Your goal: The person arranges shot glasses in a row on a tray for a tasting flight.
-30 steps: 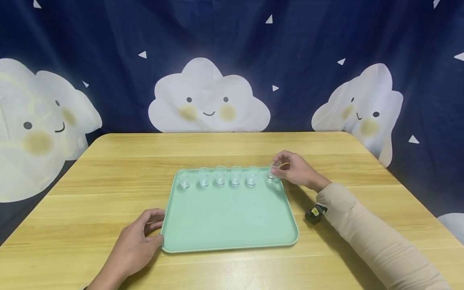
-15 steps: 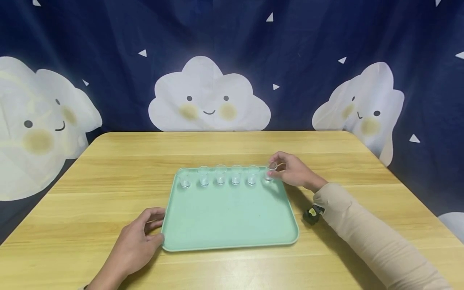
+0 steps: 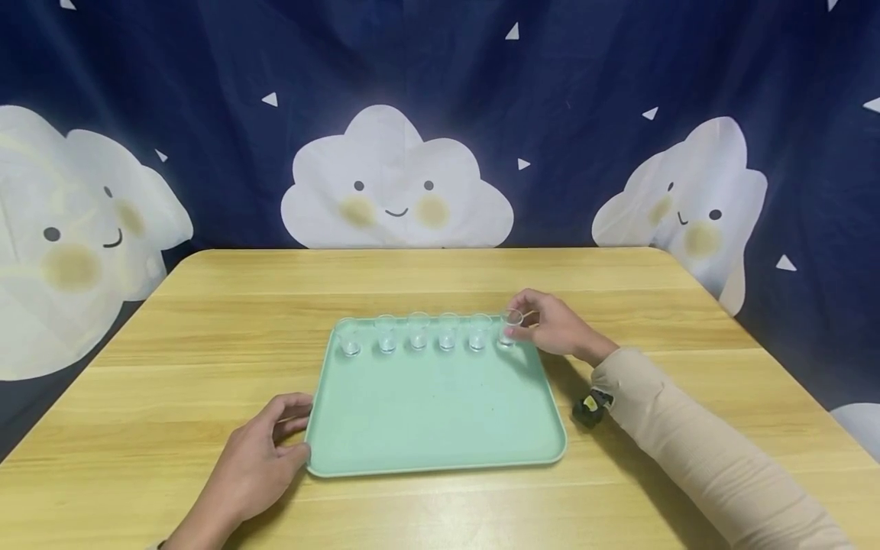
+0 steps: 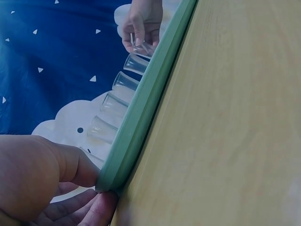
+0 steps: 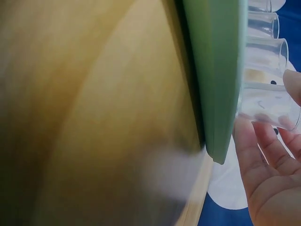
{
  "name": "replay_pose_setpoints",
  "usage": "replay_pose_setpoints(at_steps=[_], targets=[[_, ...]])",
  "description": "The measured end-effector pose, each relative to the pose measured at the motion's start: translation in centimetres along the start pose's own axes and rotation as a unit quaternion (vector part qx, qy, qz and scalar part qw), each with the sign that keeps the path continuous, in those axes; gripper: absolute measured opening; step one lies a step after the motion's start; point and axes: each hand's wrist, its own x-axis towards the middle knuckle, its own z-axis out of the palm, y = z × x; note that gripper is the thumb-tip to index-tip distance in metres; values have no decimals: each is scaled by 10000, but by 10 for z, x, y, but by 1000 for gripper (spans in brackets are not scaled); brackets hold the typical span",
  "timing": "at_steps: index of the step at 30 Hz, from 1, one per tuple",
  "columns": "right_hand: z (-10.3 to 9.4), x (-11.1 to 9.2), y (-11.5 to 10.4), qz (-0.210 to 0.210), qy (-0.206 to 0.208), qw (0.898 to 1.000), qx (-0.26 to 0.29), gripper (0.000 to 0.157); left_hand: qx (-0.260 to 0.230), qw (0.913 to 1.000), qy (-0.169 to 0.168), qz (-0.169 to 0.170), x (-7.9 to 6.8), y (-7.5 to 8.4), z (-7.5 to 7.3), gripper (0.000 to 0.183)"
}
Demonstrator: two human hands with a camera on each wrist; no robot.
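Near the back right corner of a pale green tray (image 3: 433, 412), my right hand (image 3: 558, 327) holds a small clear cup (image 3: 509, 330) between thumb and fingers. In the right wrist view, that cup (image 5: 268, 106) stands upright with its base at the tray, and the fingers (image 5: 263, 155) curl along its side. Several matching clear cups (image 3: 418, 336) stand in a row along the tray's back edge, left of the held one. My left hand (image 3: 257, 458) grips the tray's left side by the near corner; in the left wrist view, its thumb (image 4: 77, 165) presses the rim.
The tray lies on a wooden table (image 3: 206, 344). A small black device (image 3: 593, 409) hangs at my right sleeve (image 3: 701, 435). Behind the table hangs a dark blue curtain (image 3: 564, 69) with smiling clouds.
My right hand has slid the cup left, closer to the row's right end. The left hand and tray stay put.
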Motion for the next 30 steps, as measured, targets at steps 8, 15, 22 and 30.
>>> replay_pose_setpoints(at_steps=[8, 15, 22, 30], targets=[[2, 2, -2, -68, -33, 10000, 1, 28, -33, 10000, -24, -58, 0, 0, -1, 51], [3, 5, -1, -50, -127, 9999, 13, 29, 36, 10000, 14, -35, 0, -1, -3, 51], [1, 7, -2, -100, -218, 9997, -21, 32, 134, 9999, 96, 35, 4, -2, -6, 53], [-15, -3, -7, -167, -329, 9993, -24, 48, -37, 9999, 111, -92, 1, -5, -4, 47]])
